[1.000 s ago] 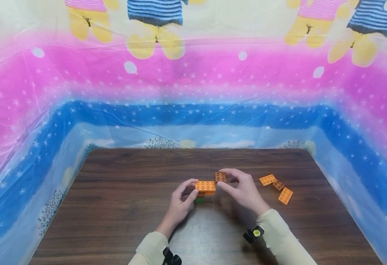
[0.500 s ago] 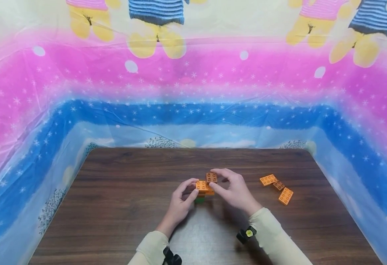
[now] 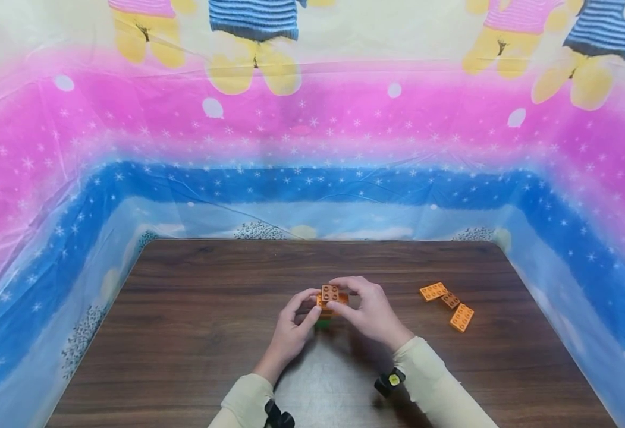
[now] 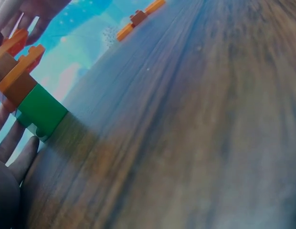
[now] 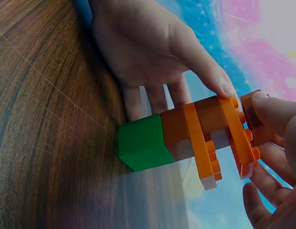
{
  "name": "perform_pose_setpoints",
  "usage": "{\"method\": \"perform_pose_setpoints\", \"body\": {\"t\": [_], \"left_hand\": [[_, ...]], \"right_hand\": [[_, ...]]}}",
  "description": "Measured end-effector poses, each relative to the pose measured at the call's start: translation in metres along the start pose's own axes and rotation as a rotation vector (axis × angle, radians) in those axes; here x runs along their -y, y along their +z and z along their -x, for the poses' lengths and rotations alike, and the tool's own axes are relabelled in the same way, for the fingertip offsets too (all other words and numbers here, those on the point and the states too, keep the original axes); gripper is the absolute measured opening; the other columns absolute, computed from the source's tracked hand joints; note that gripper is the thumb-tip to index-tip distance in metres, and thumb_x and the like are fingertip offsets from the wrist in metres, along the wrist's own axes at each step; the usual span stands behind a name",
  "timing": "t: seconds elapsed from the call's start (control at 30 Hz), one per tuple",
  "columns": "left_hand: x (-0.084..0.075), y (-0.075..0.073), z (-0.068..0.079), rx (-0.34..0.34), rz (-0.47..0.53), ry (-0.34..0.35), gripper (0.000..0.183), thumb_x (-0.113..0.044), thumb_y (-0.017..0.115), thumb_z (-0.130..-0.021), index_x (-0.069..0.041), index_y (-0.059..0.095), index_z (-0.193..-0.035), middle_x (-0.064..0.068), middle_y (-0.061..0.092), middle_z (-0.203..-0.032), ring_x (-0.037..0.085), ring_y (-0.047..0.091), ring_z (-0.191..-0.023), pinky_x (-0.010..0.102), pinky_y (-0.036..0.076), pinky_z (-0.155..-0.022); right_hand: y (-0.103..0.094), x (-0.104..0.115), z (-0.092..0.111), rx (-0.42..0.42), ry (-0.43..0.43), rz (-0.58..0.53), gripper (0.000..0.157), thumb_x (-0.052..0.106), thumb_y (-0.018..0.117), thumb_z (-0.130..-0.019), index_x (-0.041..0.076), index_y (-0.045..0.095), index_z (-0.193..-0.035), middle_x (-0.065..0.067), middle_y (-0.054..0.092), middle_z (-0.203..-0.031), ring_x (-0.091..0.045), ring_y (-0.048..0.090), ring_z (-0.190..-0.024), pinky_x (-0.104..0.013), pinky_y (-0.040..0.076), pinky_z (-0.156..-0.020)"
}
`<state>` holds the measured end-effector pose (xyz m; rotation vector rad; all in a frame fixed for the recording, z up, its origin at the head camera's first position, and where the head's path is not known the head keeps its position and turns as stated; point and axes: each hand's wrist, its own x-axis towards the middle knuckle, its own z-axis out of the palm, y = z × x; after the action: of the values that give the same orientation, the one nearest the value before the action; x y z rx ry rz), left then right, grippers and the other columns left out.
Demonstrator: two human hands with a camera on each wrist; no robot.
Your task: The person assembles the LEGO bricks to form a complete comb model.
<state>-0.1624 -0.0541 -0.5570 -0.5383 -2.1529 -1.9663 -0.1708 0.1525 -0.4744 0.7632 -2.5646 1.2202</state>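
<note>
A tower of toy building bricks stands on the table, with a green brick [image 5: 141,143] at its base. Above that come brown bricks alternating with a lower flat orange brick [image 5: 200,148] and an upper flat orange brick [image 5: 237,136]. My left hand [image 3: 289,328] steadies the tower from the left, thumb and forefinger gripping it near the top. Pinched in my right hand [image 3: 375,309] is a small brown brick [image 3: 330,292], held at the left end of the upper orange brick's studs. In the right wrist view it looks slightly tilted; whether it is seated cannot be told.
On the dark wooden table [image 3: 210,285], right of the hands, lie a flat orange brick [image 3: 432,291], a small brown brick [image 3: 450,299] and another flat orange brick [image 3: 461,318]. A patterned cloth [image 3: 312,184] hangs around the table's back and sides.
My right hand has moved left with the small brown brick, from beside the tower to over the left end of its top. The left hand and tower have stayed in place.
</note>
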Motion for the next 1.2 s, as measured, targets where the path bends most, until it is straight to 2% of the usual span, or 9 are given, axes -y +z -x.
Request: {"method": "perform_pose_setpoints", "body": {"t": [0.17, 0.3, 0.53, 0.7, 0.93, 1.2], "left_hand": [[-0.0016, 0.0014, -0.0003, -0.005, 0.01, -0.001, 0.033, -0.011, 0.064, -0.104, -0.015, 0.063, -0.138, 0.013, 0.07, -0.123, 0.03, 0.068, -0.114, 0.038, 0.058, -0.091], [-0.0022, 0.0023, 0.0002, -0.015, 0.031, 0.002, 0.035, -0.008, 0.065, -0.103, -0.012, 0.063, -0.138, 0.014, 0.07, -0.122, 0.033, 0.068, -0.113, 0.04, 0.058, -0.09], [-0.0007, 0.0016, 0.0011, -0.015, 0.017, -0.012, 0.035, -0.01, 0.066, -0.103, -0.014, 0.063, -0.137, 0.013, 0.07, -0.122, 0.031, 0.068, -0.114, 0.038, 0.058, -0.091], [0.0001, 0.0007, 0.001, -0.014, 0.014, -0.012, 0.034, -0.011, 0.065, -0.103, -0.016, 0.064, -0.137, 0.012, 0.07, -0.123, 0.031, 0.068, -0.115, 0.04, 0.058, -0.092], [-0.0033, 0.0023, 0.0004, -0.038, 0.021, -0.035, 0.034, -0.006, 0.066, -0.102, -0.012, 0.064, -0.136, 0.014, 0.07, -0.123, 0.034, 0.067, -0.115, 0.042, 0.058, -0.091], [-0.0043, 0.0018, 0.0005, -0.027, 0.029, -0.037, 0.033, -0.01, 0.066, -0.103, -0.015, 0.064, -0.136, 0.01, 0.071, -0.122, 0.03, 0.067, -0.116, 0.034, 0.057, -0.091]], "right_hand": [[0.0025, -0.0009, 0.0, 0.003, 0.019, 0.006, 0.035, 0.021, 0.083, -0.093, 0.015, 0.073, -0.126, 0.002, 0.073, -0.116, -0.014, 0.069, -0.107, -0.042, 0.059, -0.09], [0.0037, 0.0, -0.0001, 0.012, 0.017, 0.0, 0.035, 0.021, 0.083, -0.093, 0.014, 0.073, -0.126, 0.0, 0.073, -0.114, -0.015, 0.069, -0.105, -0.047, 0.06, -0.088], [0.0049, 0.0012, -0.0007, 0.005, -0.027, 0.036, 0.035, 0.023, 0.084, -0.092, 0.014, 0.074, -0.125, 0.0, 0.074, -0.113, -0.015, 0.069, -0.102, -0.043, 0.059, -0.082], [0.0044, 0.0006, -0.0025, 0.006, -0.064, 0.041, 0.035, 0.024, 0.084, -0.092, 0.012, 0.075, -0.124, -0.002, 0.075, -0.113, -0.018, 0.069, -0.104, -0.049, 0.059, -0.083], [0.0026, 0.0019, -0.0062, 0.024, -0.096, 0.088, 0.035, 0.024, 0.083, -0.093, 0.01, 0.076, -0.124, -0.002, 0.076, -0.112, -0.018, 0.069, -0.104, -0.041, 0.06, -0.083], [0.0011, 0.0021, -0.0083, 0.06, -0.085, 0.11, 0.035, 0.025, 0.082, -0.094, 0.009, 0.075, -0.125, -0.002, 0.076, -0.113, -0.018, 0.068, -0.106, -0.042, 0.059, -0.083]]}}
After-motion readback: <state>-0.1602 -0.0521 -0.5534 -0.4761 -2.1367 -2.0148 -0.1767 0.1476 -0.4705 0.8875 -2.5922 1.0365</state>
